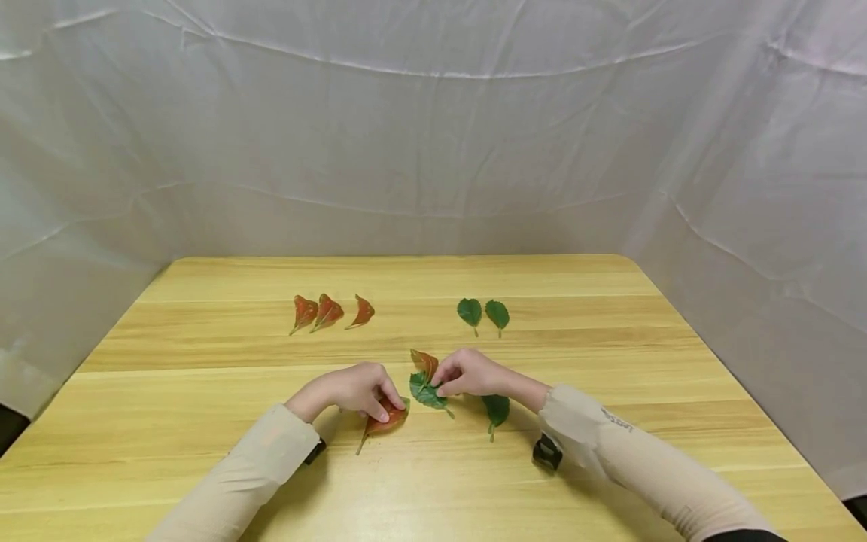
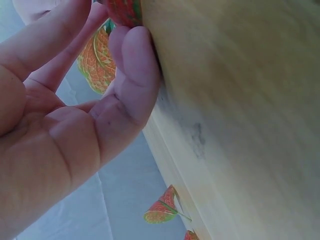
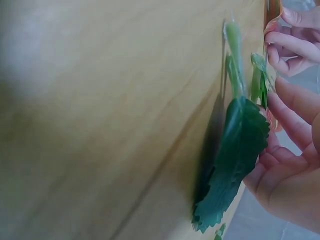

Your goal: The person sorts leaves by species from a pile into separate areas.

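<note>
My left hand (image 1: 357, 387) pinches a red leaf (image 1: 391, 423) with green edges near the table's middle; its stem points toward the front. In the left wrist view, curled fingers (image 2: 132, 75) partly hide that leaf. Just right of it, my right hand (image 1: 476, 373) pinches the edge of a green leaf (image 1: 423, 391), thumb and forefinger together. This green leaf overlaps another red leaf (image 1: 423, 362) behind it. Below my right wrist lies a separate green leaf (image 1: 497, 408) with a toothed edge, large and close in the right wrist view.
Three red leaves lie in a row at the back left, the rightmost red leaf (image 1: 362, 312) set slightly apart. Two green leaves, one being the left green leaf (image 1: 469, 311), lie at the back right. Pale cloth (image 1: 420, 150) hangs around the wooden table (image 1: 203, 421).
</note>
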`<state>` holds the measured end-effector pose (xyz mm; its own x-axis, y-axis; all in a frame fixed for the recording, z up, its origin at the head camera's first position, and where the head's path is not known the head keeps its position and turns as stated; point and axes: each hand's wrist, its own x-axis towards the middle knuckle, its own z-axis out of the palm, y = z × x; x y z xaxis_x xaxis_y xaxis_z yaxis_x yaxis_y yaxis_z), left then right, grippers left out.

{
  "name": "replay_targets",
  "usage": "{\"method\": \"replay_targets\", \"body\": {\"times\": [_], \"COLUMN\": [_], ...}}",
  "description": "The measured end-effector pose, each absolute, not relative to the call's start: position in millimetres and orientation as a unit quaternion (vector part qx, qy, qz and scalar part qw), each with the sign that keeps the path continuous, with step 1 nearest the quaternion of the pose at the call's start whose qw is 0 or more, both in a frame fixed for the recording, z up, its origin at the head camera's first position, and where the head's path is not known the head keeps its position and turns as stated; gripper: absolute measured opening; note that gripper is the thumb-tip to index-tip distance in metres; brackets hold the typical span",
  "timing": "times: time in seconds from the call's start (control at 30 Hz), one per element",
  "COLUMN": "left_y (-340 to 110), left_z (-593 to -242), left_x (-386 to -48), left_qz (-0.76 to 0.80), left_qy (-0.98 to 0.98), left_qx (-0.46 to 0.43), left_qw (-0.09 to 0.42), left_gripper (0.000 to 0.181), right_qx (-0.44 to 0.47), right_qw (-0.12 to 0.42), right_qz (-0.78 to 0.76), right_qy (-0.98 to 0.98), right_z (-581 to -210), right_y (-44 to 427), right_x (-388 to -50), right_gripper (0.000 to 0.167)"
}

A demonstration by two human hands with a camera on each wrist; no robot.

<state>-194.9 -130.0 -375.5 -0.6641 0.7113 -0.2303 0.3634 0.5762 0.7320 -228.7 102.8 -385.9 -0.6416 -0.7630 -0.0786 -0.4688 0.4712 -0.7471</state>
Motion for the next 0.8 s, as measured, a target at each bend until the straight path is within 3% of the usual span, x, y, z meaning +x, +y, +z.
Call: {"method": "replay_targets", "body": {"times": [0.47,0.8], "left_y": [-129.5,-129.9], "left_z": [-374.7,-373.6], "left_x": [-195.4,-193.3], "left_qz": [0.338,0.339], "left_qy": [0.849,0.850], "left_qx": [0.310,0.306], "left_qw": [0.263,0.261], "left_gripper": [0.023,0.022], "right_qx": [-0.307,-0.309], "right_qw": [0.205,0.246], "right_qz": [-0.402,-0.427], "right_qy": [0.838,0.814], "right_z": [-383.9,-379.6], "right_y": [102.2,110.4], "right_x": [-225.5,-222.9], "right_gripper": [0.009,0.008]}}
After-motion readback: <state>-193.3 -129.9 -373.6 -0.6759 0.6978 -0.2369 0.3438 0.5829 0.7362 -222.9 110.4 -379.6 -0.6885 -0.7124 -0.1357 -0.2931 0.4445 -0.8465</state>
